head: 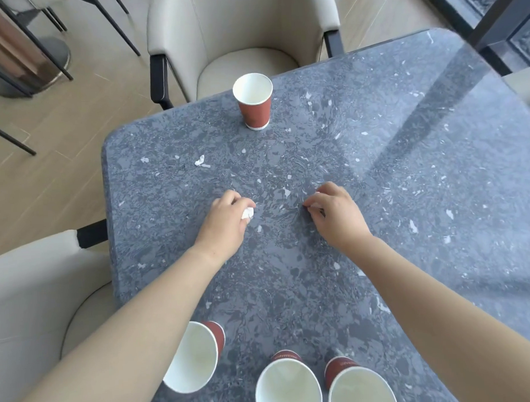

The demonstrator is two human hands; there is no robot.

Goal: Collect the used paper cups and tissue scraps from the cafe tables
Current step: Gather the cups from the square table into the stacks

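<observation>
My left hand (pixel 225 221) is closed around a crumpled white tissue scrap (pixel 248 213) just above the dark speckled table (pixel 407 171). At the table's middle, my right hand (pixel 333 212) pinches a small white tissue scrap (pixel 315 205) against the surface; most of that scrap is hidden by my fingers. Another tissue scrap (pixel 201 161) lies loose farther left. One red paper cup (pixel 253 100) stands upright at the far edge. Three red cups stand near me: the left cup (pixel 194 355), the middle cup (pixel 287 383) and the right cup (pixel 359 385).
A beige armchair (pixel 240 33) stands beyond the table's far edge, and a second beige chair (pixel 36 299) is at the near left. Thin black chair legs (pixel 12 140) and a round pedestal base (pixel 28 70) stand on the wooden floor at the left.
</observation>
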